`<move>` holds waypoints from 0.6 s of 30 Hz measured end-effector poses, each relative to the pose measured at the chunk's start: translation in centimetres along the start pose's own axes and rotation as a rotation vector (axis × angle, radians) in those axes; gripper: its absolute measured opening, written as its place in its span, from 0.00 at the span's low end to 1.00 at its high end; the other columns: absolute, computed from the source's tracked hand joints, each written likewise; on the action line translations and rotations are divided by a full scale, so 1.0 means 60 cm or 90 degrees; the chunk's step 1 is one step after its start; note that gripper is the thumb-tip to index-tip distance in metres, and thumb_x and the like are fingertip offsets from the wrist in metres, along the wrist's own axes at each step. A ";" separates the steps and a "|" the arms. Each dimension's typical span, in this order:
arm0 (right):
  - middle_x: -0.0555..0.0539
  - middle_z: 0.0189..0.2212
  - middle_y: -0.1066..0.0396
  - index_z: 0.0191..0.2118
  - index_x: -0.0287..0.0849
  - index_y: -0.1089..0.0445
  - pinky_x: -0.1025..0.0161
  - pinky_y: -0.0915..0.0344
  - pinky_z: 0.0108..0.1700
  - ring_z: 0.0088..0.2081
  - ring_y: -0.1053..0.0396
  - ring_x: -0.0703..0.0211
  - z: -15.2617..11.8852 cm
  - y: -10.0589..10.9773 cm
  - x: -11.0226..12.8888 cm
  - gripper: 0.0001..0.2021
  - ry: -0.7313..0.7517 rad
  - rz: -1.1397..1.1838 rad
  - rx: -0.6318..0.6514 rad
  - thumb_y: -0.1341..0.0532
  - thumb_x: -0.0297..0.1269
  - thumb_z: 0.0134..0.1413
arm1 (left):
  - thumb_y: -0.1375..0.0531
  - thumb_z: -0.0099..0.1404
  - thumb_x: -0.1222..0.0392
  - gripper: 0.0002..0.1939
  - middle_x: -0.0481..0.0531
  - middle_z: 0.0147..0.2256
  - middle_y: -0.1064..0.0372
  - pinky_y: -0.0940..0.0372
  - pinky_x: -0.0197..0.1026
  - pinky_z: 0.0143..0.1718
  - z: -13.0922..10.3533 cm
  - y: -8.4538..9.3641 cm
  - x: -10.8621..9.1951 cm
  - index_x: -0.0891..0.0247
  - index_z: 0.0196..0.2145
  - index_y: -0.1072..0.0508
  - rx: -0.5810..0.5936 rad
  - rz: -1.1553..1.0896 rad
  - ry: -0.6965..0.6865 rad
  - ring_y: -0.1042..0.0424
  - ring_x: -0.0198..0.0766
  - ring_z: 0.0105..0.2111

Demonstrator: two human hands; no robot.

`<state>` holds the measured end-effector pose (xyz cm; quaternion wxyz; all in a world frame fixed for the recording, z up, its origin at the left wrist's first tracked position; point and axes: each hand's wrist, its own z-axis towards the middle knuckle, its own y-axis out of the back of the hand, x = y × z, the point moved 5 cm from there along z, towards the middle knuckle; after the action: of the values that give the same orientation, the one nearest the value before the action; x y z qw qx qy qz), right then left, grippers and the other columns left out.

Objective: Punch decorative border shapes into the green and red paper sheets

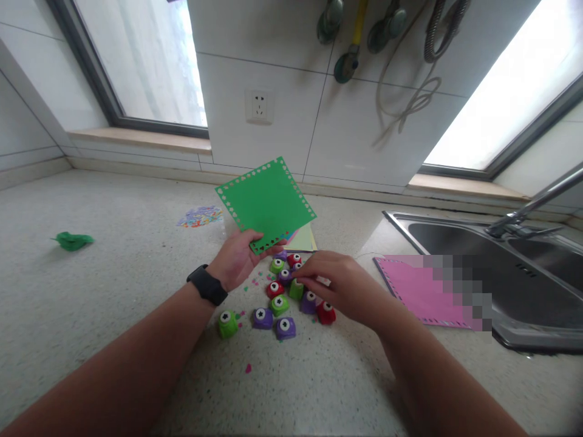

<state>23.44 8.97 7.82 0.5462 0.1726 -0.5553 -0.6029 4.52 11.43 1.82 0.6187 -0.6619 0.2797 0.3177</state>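
My left hand, wearing a black wristwatch, grips the lower corner of a green sheet of paper between thumb and fingers. The sheet is tilted up, and small shapes are punched along its edges. My right hand is over a cluster of craft punches, its thumb and fingertips drawn together. Against these fingertips are a purple craft punch and a green craft punch; whether either is gripped is hidden. Red, green and purple punches stand around, among them a red craft punch under the right hand.
Stacked pale paper lies behind the punches. A pink punched sheet sits by the sink at right. Confetti is heaped behind my left hand, with loose bits near the punches. A crumpled green item lies far left.
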 end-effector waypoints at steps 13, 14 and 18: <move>0.45 0.41 0.20 0.46 0.46 0.23 0.57 0.32 0.46 0.43 0.25 0.54 0.003 0.001 -0.043 0.11 -0.099 -0.137 0.011 0.42 0.31 0.68 | 0.44 0.62 0.72 0.14 0.63 0.42 0.20 0.24 0.51 0.44 0.003 0.003 0.002 0.69 0.44 0.24 0.012 0.009 -0.001 0.18 0.49 0.38; 0.45 0.41 0.20 0.46 0.46 0.23 0.56 0.32 0.46 0.43 0.25 0.54 0.002 0.003 -0.047 0.11 -0.112 -0.144 0.001 0.42 0.31 0.67 | 0.44 0.62 0.72 0.14 0.63 0.42 0.20 0.24 0.51 0.44 0.003 0.004 0.002 0.69 0.44 0.24 0.011 0.010 -0.003 0.18 0.49 0.38; 0.46 0.42 0.20 0.46 0.46 0.23 0.54 0.32 0.47 0.43 0.25 0.52 -0.004 0.016 -0.073 0.09 -0.174 -0.174 -0.055 0.41 0.32 0.66 | 0.43 0.61 0.72 0.13 0.62 0.41 0.19 0.23 0.49 0.42 0.005 0.006 0.003 0.70 0.43 0.24 0.015 0.008 -0.009 0.18 0.49 0.39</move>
<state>25.59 12.76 6.81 0.3858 0.1397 -0.5694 -0.7124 4.32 11.68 1.45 0.6265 -0.6505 0.2834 0.3226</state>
